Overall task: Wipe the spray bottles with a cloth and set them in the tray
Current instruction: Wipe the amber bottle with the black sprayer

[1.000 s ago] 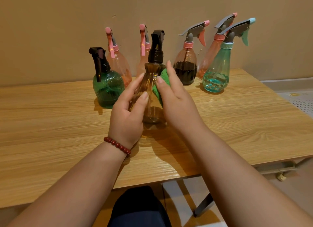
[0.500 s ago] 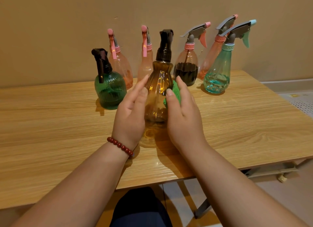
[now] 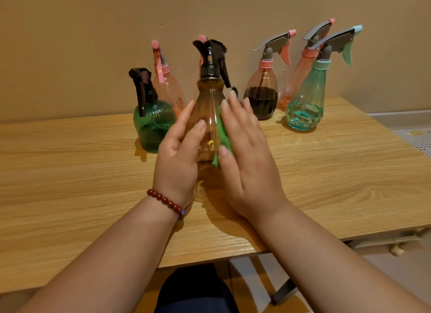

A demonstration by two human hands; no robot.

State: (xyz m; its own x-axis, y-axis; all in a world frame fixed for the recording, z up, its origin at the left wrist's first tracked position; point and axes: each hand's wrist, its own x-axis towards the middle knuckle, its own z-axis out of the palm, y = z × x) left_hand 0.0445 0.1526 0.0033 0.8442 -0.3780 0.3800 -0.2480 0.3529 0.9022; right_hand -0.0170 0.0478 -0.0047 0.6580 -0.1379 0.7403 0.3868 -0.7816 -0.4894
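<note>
An amber spray bottle (image 3: 207, 107) with a black trigger head stands upright in the middle of the wooden table (image 3: 70, 172). My left hand (image 3: 179, 154) holds its left side, with the thumb across the front and the fingers behind. My right hand (image 3: 245, 149) presses a green cloth (image 3: 224, 135) flat against the bottle's right side with straight fingers. Most of the cloth is hidden under that palm. I cannot tell whether the bottle's base touches the table. No tray is in view.
Several other spray bottles stand along the wall: a dark green one (image 3: 154, 123) at left, pink ones (image 3: 168, 91) behind it, one with dark liquid (image 3: 261, 98), a pink one (image 3: 300, 79) and a teal one (image 3: 307, 105) at right. The table's front edge runs just below my forearms.
The amber bottle went from tilted to upright and turned, so its trigger now points right. My right hand slid the cloth down its side and back up.
</note>
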